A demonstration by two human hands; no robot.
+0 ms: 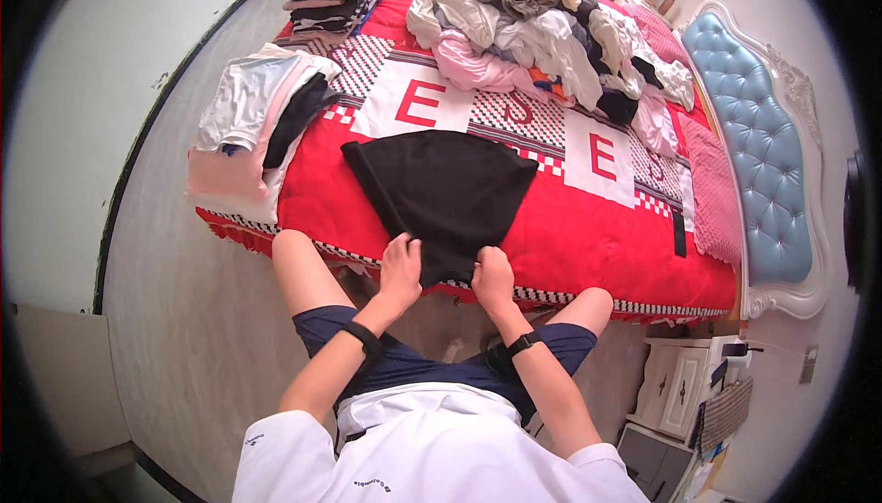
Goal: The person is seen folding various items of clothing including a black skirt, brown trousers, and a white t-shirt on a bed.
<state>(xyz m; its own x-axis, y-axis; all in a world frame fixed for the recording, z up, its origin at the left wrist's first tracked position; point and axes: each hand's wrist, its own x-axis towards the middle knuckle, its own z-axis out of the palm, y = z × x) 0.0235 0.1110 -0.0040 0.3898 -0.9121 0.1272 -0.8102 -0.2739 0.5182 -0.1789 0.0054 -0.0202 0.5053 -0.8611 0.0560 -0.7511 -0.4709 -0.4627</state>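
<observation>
A black garment (pixel 446 186), flared like a skirt, lies spread at the near edge of the bed. Its wide end points away from me, and its narrower end hangs slightly over the edge. My left hand (pixel 401 269) is closed on the left corner of that narrow end. At the right corner, my right hand (pixel 493 275) grips the cloth in the same way. The fabric between both hands looks fairly flat. Whether it is a skirt or another piece of clothing, I cannot tell for sure.
The bed has a red patterned cover (pixel 588 250). Folded clothes (pixel 253 126) lie at its left edge, with another folded stack (pixel 335 2) behind. A loose heap of clothes (pixel 542 39) lies at the back right. Beyond the pink pillow (pixel 712 191) rises a blue tufted headboard (pixel 758 140).
</observation>
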